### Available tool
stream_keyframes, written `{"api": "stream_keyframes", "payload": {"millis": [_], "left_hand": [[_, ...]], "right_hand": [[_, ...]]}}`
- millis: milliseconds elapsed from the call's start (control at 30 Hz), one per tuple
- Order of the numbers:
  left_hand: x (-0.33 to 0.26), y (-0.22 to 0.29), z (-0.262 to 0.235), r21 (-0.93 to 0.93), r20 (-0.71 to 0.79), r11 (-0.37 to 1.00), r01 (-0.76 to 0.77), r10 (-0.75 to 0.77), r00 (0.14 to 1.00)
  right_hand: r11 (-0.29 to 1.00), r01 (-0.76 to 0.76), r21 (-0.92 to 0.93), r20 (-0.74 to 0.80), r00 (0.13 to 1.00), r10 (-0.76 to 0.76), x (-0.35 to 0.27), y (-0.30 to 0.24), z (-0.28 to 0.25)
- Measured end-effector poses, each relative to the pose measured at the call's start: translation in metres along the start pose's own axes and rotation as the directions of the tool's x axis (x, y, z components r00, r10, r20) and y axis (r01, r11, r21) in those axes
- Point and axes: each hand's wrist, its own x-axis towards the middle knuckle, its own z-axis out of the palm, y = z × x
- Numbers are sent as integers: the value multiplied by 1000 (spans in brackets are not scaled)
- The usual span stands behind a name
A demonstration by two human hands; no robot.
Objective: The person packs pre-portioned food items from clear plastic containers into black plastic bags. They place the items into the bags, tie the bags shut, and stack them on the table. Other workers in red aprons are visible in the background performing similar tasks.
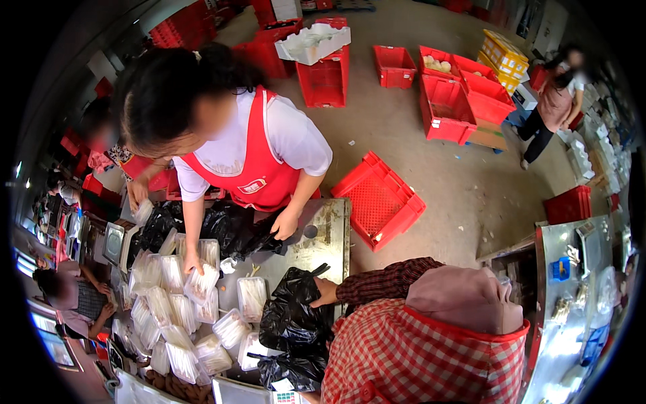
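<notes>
Neither of my hands shows in the head view. Below me stands a steel table (330, 232) with several clear plastic trays (176, 316) of pale food. Across it a person in a red apron (259, 168) leans in, one hand on a tray (200, 283), the other hand (286, 225) on a black plastic bag (232, 229). At the lower right a person in a red checked shirt (410, 350) and a pink cap rests a hand (326, 291) on another black bag (293, 313).
Red crates (380, 202) lie and stand on the concrete floor behind the table, one with a white foam box (313, 44) on top. Yellow crates (505, 57) are far right, where a person (555, 101) walks. A steel bench (572, 303) is on the right; more people sit at left.
</notes>
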Motion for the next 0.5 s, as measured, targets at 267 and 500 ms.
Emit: {"api": "stream_keyframes", "payload": {"millis": [267, 500], "left_hand": [[-6, -26, 14, -287, 150, 956, 61, -18, 989], [-7, -5, 95, -220, 229, 974, -59, 110, 967]], "right_hand": [[996, 54, 74, -132, 990, -44, 2, -21, -71], [995, 94, 29, -253, 964, -83, 69, -58, -101]]}}
